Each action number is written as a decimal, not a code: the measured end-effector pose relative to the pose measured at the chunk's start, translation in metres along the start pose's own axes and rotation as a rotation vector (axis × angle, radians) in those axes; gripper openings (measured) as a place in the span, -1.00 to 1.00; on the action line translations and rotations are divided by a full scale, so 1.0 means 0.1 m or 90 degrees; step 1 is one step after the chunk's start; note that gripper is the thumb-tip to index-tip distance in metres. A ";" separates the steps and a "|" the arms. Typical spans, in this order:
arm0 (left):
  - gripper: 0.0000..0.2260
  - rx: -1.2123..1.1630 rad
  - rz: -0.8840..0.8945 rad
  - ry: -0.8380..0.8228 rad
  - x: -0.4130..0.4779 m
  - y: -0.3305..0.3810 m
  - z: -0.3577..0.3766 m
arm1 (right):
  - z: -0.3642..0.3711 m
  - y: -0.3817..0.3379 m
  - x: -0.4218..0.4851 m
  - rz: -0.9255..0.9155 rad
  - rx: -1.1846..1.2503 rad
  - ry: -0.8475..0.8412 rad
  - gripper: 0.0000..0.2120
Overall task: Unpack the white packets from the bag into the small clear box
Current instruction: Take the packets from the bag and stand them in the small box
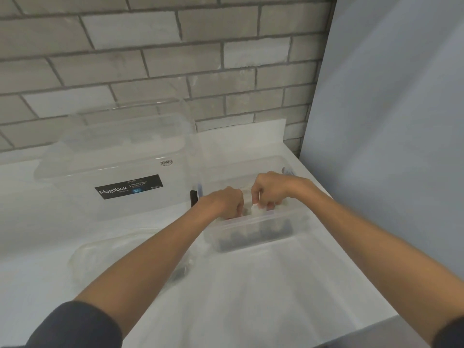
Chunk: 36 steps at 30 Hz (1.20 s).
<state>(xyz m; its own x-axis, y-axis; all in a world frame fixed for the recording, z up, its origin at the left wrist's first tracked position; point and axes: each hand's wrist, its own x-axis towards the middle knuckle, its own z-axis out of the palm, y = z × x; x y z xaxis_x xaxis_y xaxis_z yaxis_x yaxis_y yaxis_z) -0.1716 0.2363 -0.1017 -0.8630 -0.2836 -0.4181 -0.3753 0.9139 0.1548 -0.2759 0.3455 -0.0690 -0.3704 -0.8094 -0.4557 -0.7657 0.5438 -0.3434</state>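
Hands at the small clear box

Sleeves (pixel 75 325), dark and pushed up, frame the bottom of the view, and both bare forearms reach forward over the white counter (pixel 251 297). Under the left forearm a clear bag (pixel 82 252) lies flat and slack on the counter, with something dark showing through it near the arm (too blurred to name). Just beyond it stands the small clear box (pixel 283 212), its lid off and dark pieces showing through its front wall. Both hands are down inside its near edge. The right hand (pixel 270 188) has its fingers curled and pinches a white packet (pixel 257 210) held just above the box's rim. The left hand (pixel 226 200) sits close beside it, fingers bent downward behind the rim; I cannot tell whether it has hold of anything. To the left and further back is a large clear box (pixel 113 156) with a black label (pixel 128 190). Behind everything runs a grey brick wall (pixel 150 59), and a pale blue panel (pixel 389 121) stands on the right.
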 end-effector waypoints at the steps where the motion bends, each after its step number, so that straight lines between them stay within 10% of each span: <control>1: -0.78 0.004 -0.002 0.000 0.00 0.01 0.00 | 0.01 -0.01 0.03 0.003 -0.006 -0.012 -0.84; 23: -0.90 -0.172 0.088 0.240 -0.38 -0.18 -0.33 | 0.11 -0.20 0.11 0.035 -0.111 -0.067 -0.74; 36: -0.86 -0.299 0.057 0.424 -1.32 -0.85 -0.53 | -0.43 -1.16 -0.42 -0.149 -0.051 0.269 -0.86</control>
<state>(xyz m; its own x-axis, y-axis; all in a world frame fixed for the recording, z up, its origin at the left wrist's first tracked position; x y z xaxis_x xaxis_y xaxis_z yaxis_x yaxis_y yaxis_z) -0.0436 0.1811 -0.0126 -0.8612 -0.4630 0.2095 -0.2700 0.7661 0.5833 -0.1938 0.3065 0.0249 -0.3515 -0.9362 0.0044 -0.8858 0.3310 -0.3254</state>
